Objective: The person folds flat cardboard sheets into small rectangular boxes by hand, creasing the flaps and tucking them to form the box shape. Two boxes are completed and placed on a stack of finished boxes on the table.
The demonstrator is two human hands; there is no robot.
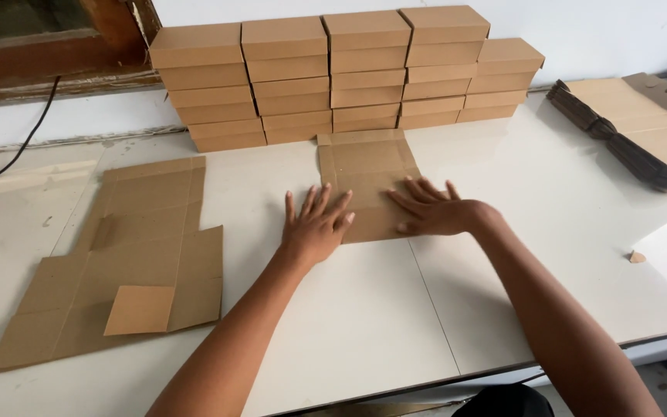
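Left hand: the person's left hand (316, 225) lies flat, palm down and fingers spread, on the near left part of a flat, folded brown cardboard box blank (366, 171); it grips nothing.
Right hand: the right hand (431, 208) also lies palm down with its fingers stretched out, pointing left across the near right part of the same blank; nothing is closed in it.
Blank under the hands: it lies on the white worktable (364, 316), in the middle, its far edge just in front of the box stacks and its near edge under the two hands.
Box stacks: five stacks of closed brown cardboard boxes (345, 73) stand side by side along the far edge of the table against the white wall (580, 23); the rightmost stack is lower than the others.
Left of the table: a large unfolded brown cardboard blank (129, 259) lies spread flat, well apart from the left hand.
Far right: a pile of flattened brown cardboard blanks (631, 127) rests near the corner.
Small scrap: a little brown piece of cardboard (638, 256) lies alone on the right side of the table.
Cable: a black cable (21, 147) runs down from the wooden window frame (55, 54) at far left.
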